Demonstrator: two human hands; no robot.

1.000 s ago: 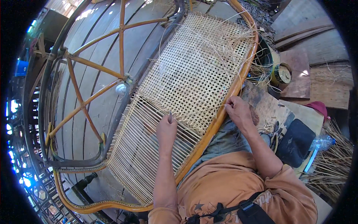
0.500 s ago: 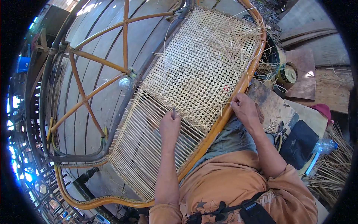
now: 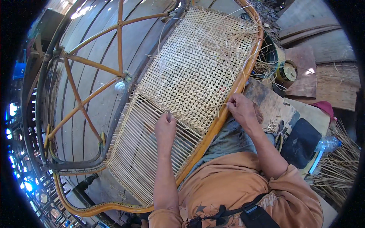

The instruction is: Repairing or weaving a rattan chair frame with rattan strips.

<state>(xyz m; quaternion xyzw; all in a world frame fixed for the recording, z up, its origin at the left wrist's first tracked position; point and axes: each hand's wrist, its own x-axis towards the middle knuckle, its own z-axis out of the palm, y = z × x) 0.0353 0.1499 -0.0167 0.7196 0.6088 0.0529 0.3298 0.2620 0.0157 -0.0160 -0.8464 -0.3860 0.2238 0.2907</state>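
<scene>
Left hand [image 3: 165,128] pinches a dark, pointed tool [image 3: 169,115] over pale cane webbing [image 3: 199,68]. Right hand [image 3: 243,109], farther right, has fingertips pressed together.

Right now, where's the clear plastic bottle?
The clear plastic bottle is at the head view's right side, between the black pad and the dry stalks.

The frame rail [image 3: 217,124] looks like smooth, glossy wood; the woven panel [image 3: 195,66], matt cane. The shirt [image 3: 226,176] is matt cloth, the bottle [image 3: 327,144] clear, shiny plastic.
</scene>
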